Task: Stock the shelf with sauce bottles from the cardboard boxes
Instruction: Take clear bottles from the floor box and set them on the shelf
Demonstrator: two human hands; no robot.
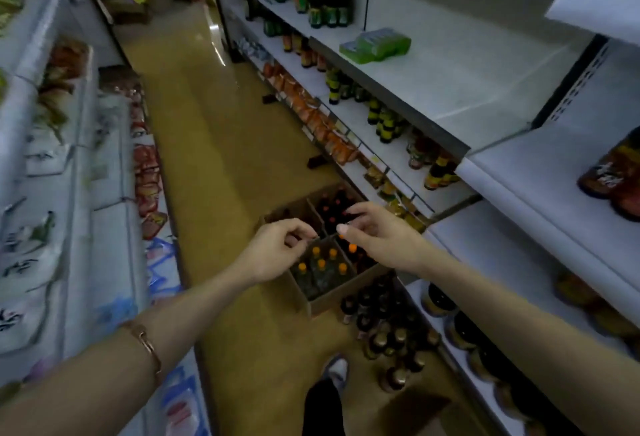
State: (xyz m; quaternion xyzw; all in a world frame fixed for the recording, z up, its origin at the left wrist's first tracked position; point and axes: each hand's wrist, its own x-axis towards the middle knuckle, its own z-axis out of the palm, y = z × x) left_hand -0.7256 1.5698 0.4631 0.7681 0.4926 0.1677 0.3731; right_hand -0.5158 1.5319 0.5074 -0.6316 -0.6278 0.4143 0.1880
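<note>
A: Cardboard boxes [341, 291] on the tan floor [221, 144], tight against the shelf [485, 255] on the right, orange-capped sauce bottles [320, 267] standing upright in the near box, red-capped ones in the far one.

B: And the hands?

A: Left hand [277, 252] above the near box, fingers curled loosely, gripping nothing I can see. Right hand [377, 233] above the divider, fingers relaxed and apart, empty.

B: Anything else?

A: Dark gold-capped bottles [388, 331] stand on the floor just beside the box.

Orange caps [321, 264] on dark bottles; brown box [341, 297] (tan floor [221, 144]).
</note>
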